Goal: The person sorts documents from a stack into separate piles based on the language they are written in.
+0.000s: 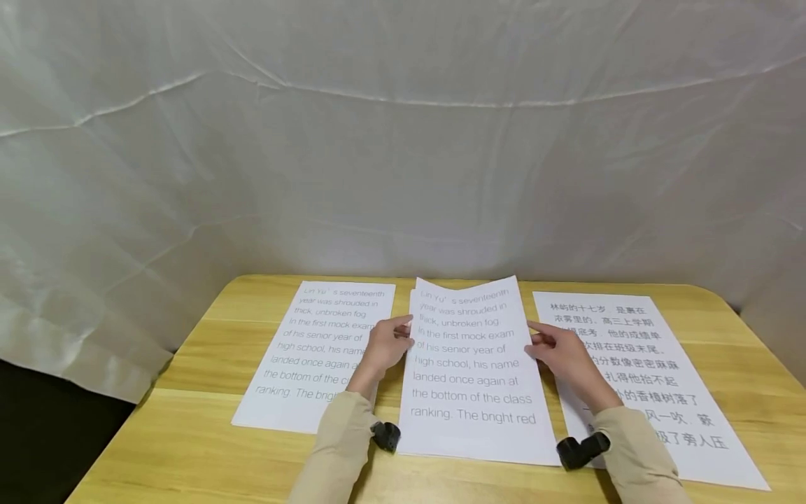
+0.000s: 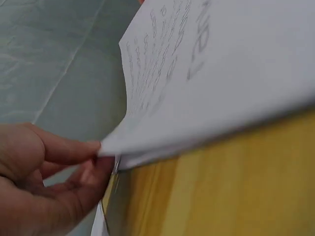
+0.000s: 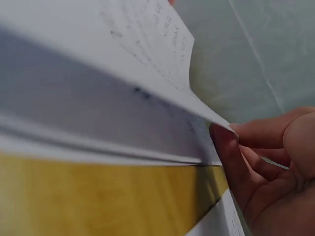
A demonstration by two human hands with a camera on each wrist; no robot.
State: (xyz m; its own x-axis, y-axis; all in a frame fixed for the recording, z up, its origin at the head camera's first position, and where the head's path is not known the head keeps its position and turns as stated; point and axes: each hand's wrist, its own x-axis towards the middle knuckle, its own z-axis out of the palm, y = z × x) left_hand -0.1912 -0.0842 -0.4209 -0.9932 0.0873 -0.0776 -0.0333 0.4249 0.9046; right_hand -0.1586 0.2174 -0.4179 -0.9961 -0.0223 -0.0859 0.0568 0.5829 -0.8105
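Both hands hold a printed English sheet (image 1: 469, 378) by its side edges, in the middle of the table. My left hand (image 1: 384, 346) pinches the left edge between thumb and fingers, as the left wrist view also shows. On the opposite edge, my right hand (image 1: 567, 357) pinches the paper the same way. The sheet bows, its top edge dipping between raised corners. In the right wrist view a gap separates this sheet from more paper (image 3: 98, 147) lying beneath it.
To the left lies another English printed sheet (image 1: 308, 350), partly covered by the left forearm. A sheet with Chinese print (image 1: 667, 364) is on the right, partly under the right arm. The wooden table (image 1: 189, 420) backs onto a grey cloth curtain (image 1: 403, 175).
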